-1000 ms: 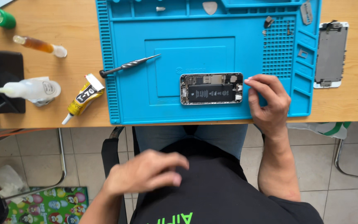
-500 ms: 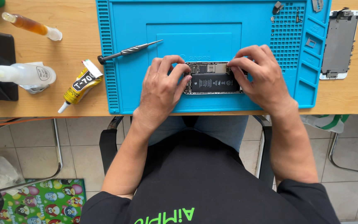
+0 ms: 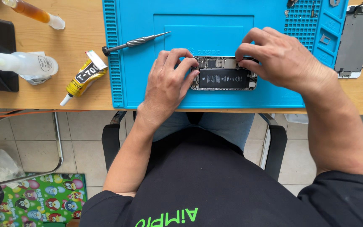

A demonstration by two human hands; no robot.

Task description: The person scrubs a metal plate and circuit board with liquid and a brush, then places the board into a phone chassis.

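While the opened phone [image 3: 223,74] lies flat on the blue mat [image 3: 139,63], both hands grip it. The left hand [image 3: 167,80] clasps its left end; the right hand [image 3: 283,59] pinches its upper right edge.

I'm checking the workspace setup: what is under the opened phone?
The opened phone lies on the blue mat, which rests on the wooden table. The left hand and right hand cover its ends.

The opened phone [image 3: 223,74] lies on the mat [image 3: 139,80]; a screwdriver [image 3: 135,42] lies to its left.

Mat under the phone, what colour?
Bright blue mat, clearest in the head view; both hands rest on the opened phone on it.
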